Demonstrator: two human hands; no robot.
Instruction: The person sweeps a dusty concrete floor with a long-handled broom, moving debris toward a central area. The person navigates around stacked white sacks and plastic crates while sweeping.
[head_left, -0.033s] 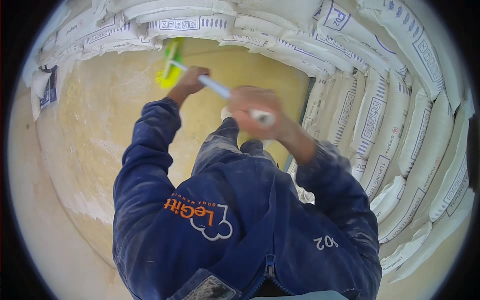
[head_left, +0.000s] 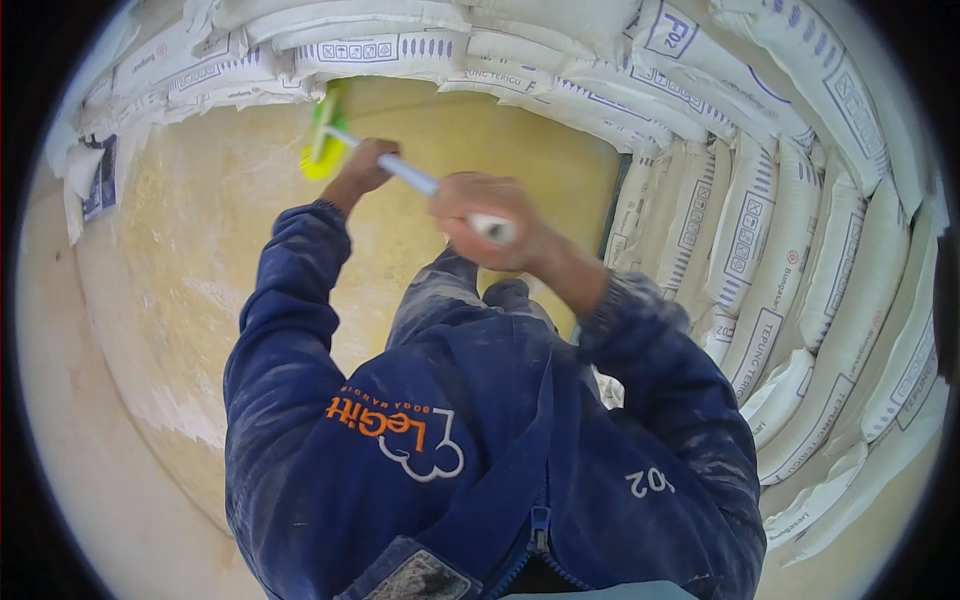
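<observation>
Across the dark blue jacket (head_left: 500,400) runs orange and white lettering (head_left: 395,430). Beyond it, the right grip (head_left: 475,215) is closed round the pale handle (head_left: 412,177) near its end; the left grip (head_left: 368,165) closes farther along. The handle's blurred green-yellow brush head (head_left: 321,150) is at the yellowish floor (head_left: 230,220), near stacked white sacks (head_left: 380,48) printed with purple lettering, symbols and boxed panels.

Broom head (head_left: 324,134) out in front, near the far sacks (head_left: 385,50)! The pole (head_left: 412,178) runs back through the left hand (head_left: 366,164), then the right hand (head_left: 488,215) closer in, at its end. Side sacks (head_left: 742,225) stacked to the right, floor (head_left: 170,260) out to the left!
</observation>
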